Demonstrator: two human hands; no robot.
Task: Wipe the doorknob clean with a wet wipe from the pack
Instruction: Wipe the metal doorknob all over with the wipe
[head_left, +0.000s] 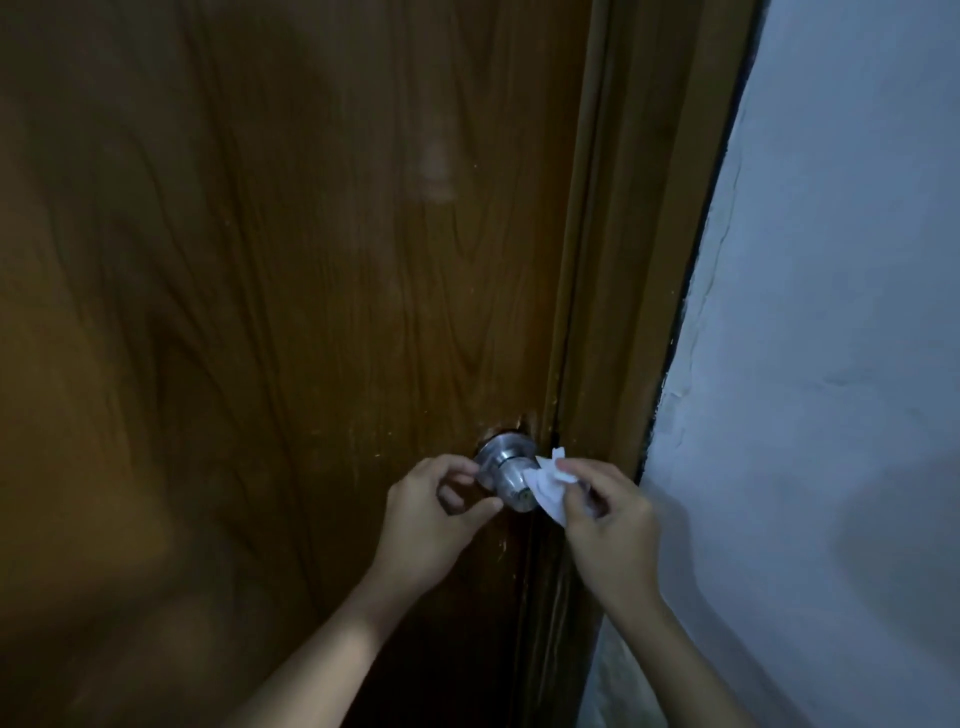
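A round silver doorknob (506, 470) sticks out of a brown wooden door (291, 312) near its right edge. My left hand (431, 519) curls its fingers and thumb around the knob's left side. My right hand (608, 525) pinches a crumpled white wet wipe (548, 486) and holds it against the knob's right side. The pack of wipes is out of view.
The wooden door frame (639, 260) runs down just right of the knob. A pale blue-grey wall (831, 364) with cracked paint along the frame fills the right side. The scene is dim.
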